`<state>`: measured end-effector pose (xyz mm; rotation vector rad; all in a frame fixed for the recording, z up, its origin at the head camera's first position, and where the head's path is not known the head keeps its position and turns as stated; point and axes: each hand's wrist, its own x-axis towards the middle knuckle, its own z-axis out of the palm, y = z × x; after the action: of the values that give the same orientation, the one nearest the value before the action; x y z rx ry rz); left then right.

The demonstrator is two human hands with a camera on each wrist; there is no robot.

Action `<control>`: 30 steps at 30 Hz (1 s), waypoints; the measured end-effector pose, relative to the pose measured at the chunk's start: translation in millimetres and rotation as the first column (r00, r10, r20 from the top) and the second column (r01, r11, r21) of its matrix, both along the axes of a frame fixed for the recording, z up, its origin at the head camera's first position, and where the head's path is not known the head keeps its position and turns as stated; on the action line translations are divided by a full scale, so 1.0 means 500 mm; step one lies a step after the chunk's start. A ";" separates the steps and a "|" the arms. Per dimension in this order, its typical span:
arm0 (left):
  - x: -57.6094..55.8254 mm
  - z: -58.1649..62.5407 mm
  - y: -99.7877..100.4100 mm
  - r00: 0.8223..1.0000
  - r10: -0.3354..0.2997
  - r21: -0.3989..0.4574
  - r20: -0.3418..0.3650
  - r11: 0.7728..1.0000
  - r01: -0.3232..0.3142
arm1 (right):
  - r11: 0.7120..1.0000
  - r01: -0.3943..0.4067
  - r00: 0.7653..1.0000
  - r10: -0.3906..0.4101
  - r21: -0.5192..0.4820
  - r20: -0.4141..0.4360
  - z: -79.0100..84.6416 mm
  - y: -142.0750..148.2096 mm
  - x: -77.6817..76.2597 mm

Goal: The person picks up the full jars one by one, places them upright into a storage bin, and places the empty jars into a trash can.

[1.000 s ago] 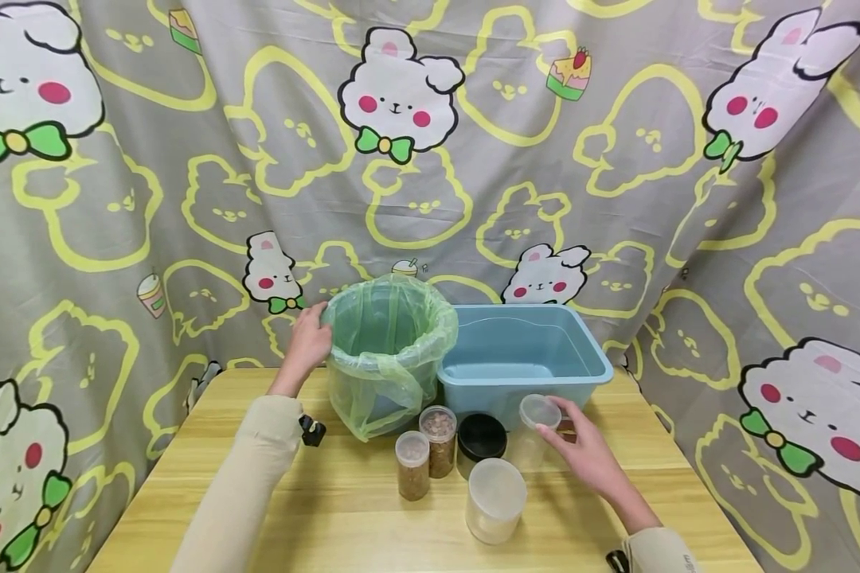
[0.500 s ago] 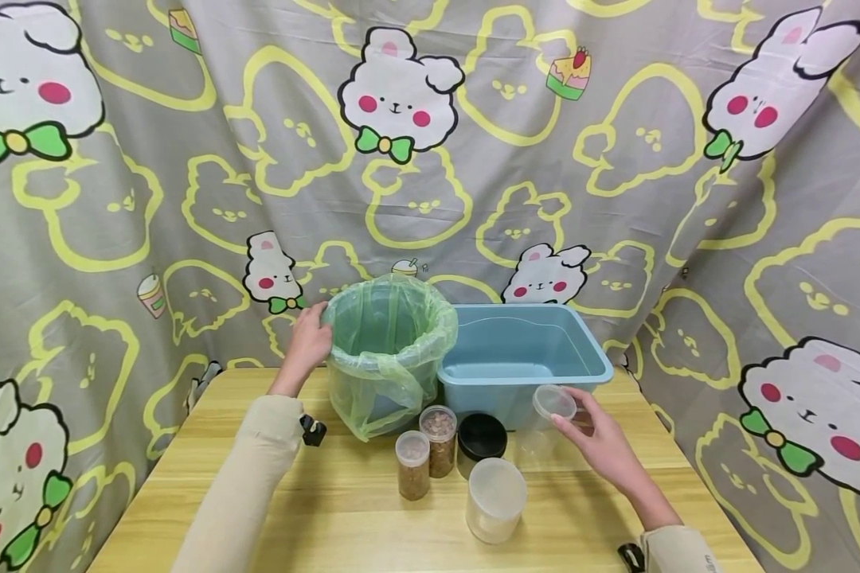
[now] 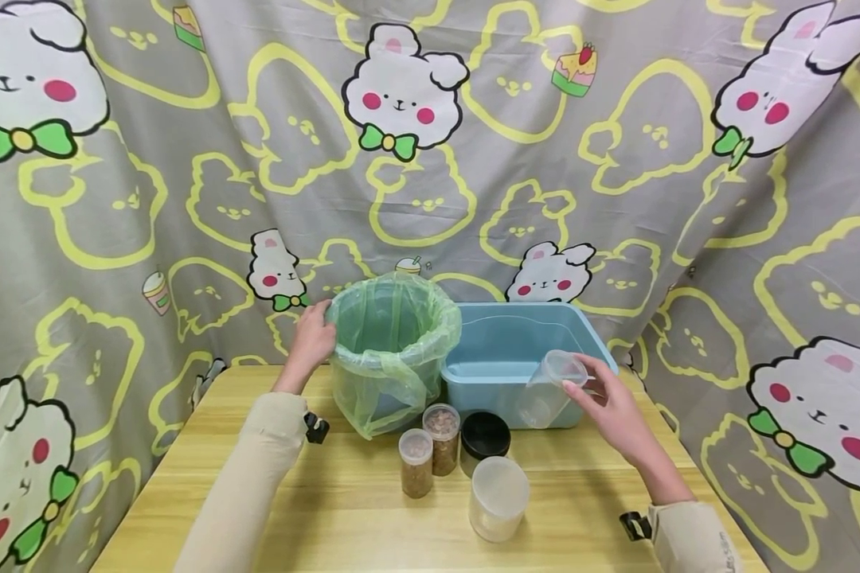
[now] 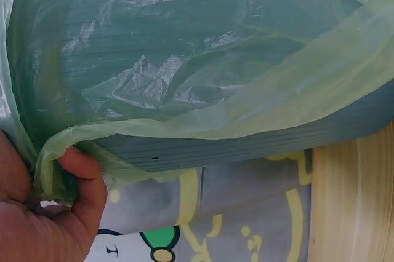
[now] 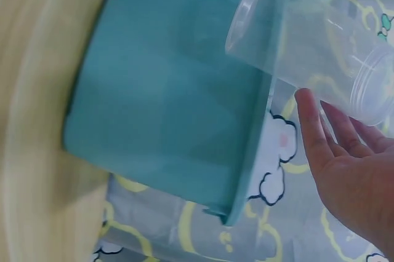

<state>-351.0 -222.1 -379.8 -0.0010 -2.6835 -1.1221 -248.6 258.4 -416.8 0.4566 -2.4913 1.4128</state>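
Right hand (image 3: 616, 410) holds a clear container (image 3: 550, 394) aslant at the blue tub (image 3: 483, 398)

The container is off the table (image 3: 344, 517), tilted, its upper end at the near rim of the tub and its lower end before the near wall. The right thumb and fingers are clamped on it near that upper end.

Left of the tub and just beside it stands a bin (image 4: 246, 149) lined with a green bag (image 3: 380, 394). On the bin's far side from the tub, the left hand (image 3: 311, 346) has its fingers curled over the bag's edge, pinching it.

In front of the tub stand a shorter slim jar (image 3: 416, 469), a taller slim jar (image 3: 441, 446), a black-lidded jar (image 3: 484, 438) and, farthest from it, a frosted jar (image 3: 498, 505), all upright.
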 end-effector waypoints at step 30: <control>0.002 0.007 -0.002 1.000 0.008 -0.017 0.013 1.000 -0.008 | 0.941 -0.134 0.991 0.129 -0.311 -0.035 0.144 -0.137 -0.089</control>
<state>-350.0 -223.0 -376.4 0.0145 -2.7023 -1.1004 -293.0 190.1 -344.8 0.5712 -2.2019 1.8101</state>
